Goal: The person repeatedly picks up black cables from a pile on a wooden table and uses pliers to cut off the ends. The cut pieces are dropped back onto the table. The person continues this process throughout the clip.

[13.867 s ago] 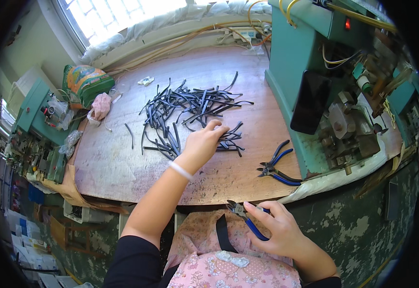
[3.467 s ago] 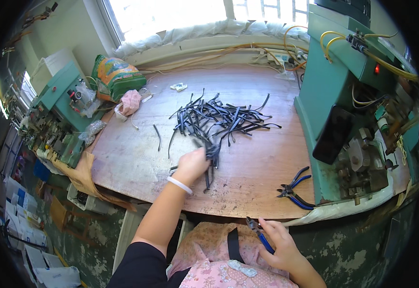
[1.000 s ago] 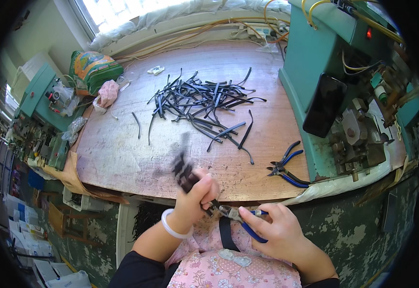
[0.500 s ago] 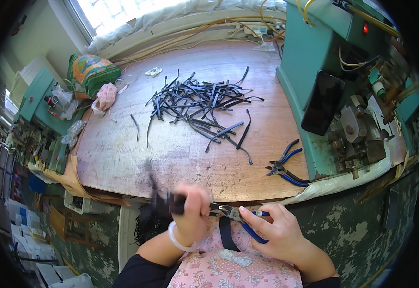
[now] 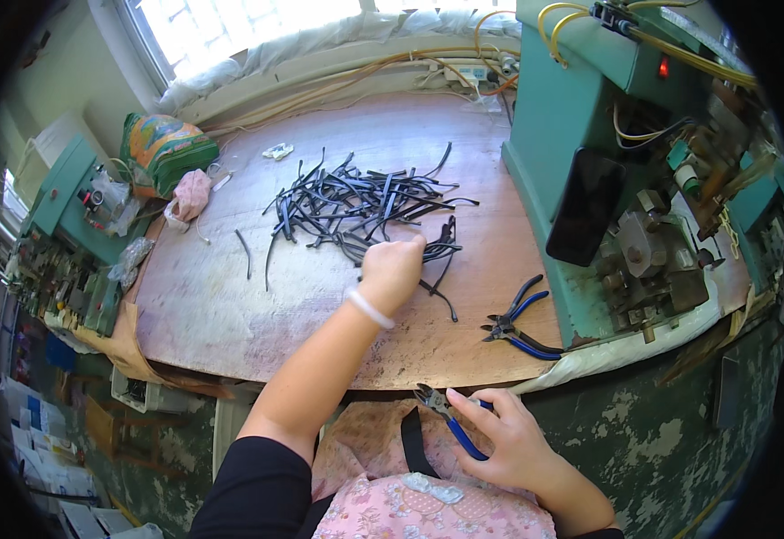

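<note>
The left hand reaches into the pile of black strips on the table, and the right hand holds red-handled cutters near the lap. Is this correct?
Not quite. In the head view the cutters in the right hand have blue handles, not red. The rest holds: the left hand reaches into the pile of black strips on the table.

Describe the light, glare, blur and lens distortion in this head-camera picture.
Head view: daylight from the window is blown out to white glare; the table is evenly lit with soft shadows; the fisheye bends the table edge and leaves black corners; the left hand on the black strips and the right hand holding blue cutters look sharp.
</note>
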A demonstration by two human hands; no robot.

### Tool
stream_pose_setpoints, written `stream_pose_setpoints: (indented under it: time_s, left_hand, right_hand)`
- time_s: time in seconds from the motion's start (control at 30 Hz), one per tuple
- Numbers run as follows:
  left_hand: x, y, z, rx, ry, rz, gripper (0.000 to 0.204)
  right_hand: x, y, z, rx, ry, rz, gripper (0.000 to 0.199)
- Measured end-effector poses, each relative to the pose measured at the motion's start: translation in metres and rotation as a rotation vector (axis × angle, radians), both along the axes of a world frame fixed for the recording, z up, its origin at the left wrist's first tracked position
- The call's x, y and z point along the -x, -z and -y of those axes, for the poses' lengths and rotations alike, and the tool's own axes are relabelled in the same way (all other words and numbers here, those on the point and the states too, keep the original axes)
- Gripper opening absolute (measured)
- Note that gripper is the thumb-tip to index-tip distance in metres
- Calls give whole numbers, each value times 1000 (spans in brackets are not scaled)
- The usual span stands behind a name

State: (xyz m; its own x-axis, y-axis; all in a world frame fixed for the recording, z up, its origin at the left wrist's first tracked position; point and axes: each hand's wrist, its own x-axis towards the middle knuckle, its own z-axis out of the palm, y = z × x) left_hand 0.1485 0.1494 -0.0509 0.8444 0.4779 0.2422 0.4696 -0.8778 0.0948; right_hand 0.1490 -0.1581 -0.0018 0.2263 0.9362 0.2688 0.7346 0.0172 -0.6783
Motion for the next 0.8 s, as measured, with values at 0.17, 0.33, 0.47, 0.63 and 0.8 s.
stream_pose_setpoints:
  time_s: [0.17, 0.33, 0.47, 0.63, 0.8]
  left_hand:
    - [53, -42, 16, 973, 3, 414, 23]
    - [81, -26, 34, 1037, -134, 390, 31]
    - [73, -19, 55, 648, -115, 320, 29]
    - [36, -6, 73, 324, -52, 6, 36]
    - [50, -8, 58, 204, 58, -71, 25]
  right_hand:
    - [-6, 11, 2, -23, 14, -31, 69]
    - [-2, 7, -7, -6, -14, -37, 67]
    - [-4, 9, -6, 29, -29, -72, 67]
    - [-3, 16, 2, 39, 9, -317, 70]
    - [-7, 20, 6, 110, -23, -793, 76]
